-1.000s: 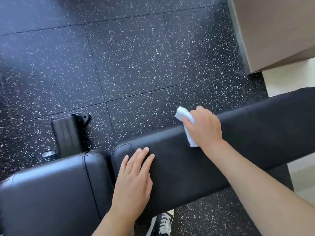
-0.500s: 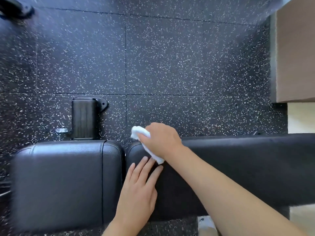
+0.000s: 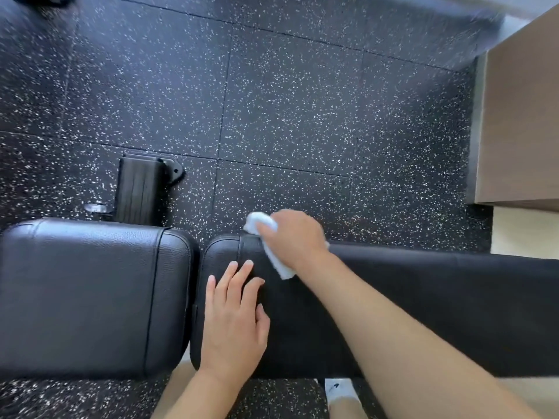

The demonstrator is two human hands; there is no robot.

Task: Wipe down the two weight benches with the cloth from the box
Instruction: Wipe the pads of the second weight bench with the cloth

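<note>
Two black pads of one bench run across the lower half of the view, with a narrow gap between them: a short seat pad (image 3: 90, 297) on the left and a long back pad (image 3: 423, 297) on the right. Only this one bench shows. There is one cloth (image 3: 273, 252), white and bunched, and two bare hands.

Behind the seat pad, a black bench foot (image 3: 140, 189) with a small wheel at its corner stands on the floor, with a bit of shiny metal just to its left.

The left hand (image 3: 234, 322) lies flat on the left end of the back pad, fingers straight and slightly spread, holding nothing. Just beyond its fingertips, the right hand (image 3: 292, 237) is curled round the cloth and presses it on the far edge of the same pad, near the seam. One end of the cloth sticks out past the edge over the floor; the other end trails onto the pad top below the hand. The right forearm crosses the pad and hides part of it.

Below the bench edge, a white shoe (image 3: 338, 390) shows.

The floor (image 3: 287, 116) is black rubber tile flecked with white. At the far right stands a tan wooden cabinet (image 3: 520, 116), with a pale floor strip below it.
</note>
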